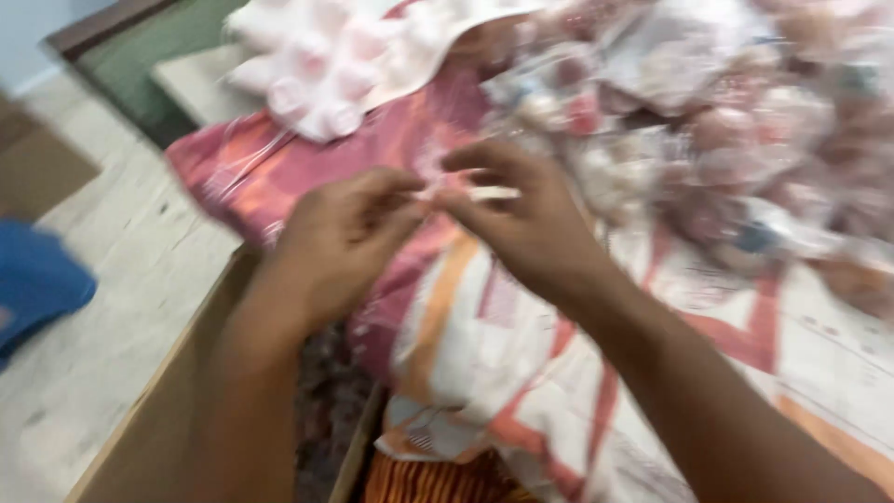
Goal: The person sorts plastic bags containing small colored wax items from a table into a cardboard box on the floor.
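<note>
The picture is blurred by motion. My left hand (340, 237) and my right hand (521, 224) meet at the fingertips over a patterned cloth. Between them they pinch a small pale, thin thing (489, 194), too blurred to name. A bit of clear plastic wrap (430, 168) shows just above my left fingers. Below the hands lies the cloth (745, 335), white with orange and pink stripes.
A heap of small pink and white items in clear plastic (726, 121) fills the upper right. A white and pink bundle (326, 65) lies at the top. A brown cardboard box edge (158, 410) runs along the lower left. A blue thing (33, 279) rests on the pale floor.
</note>
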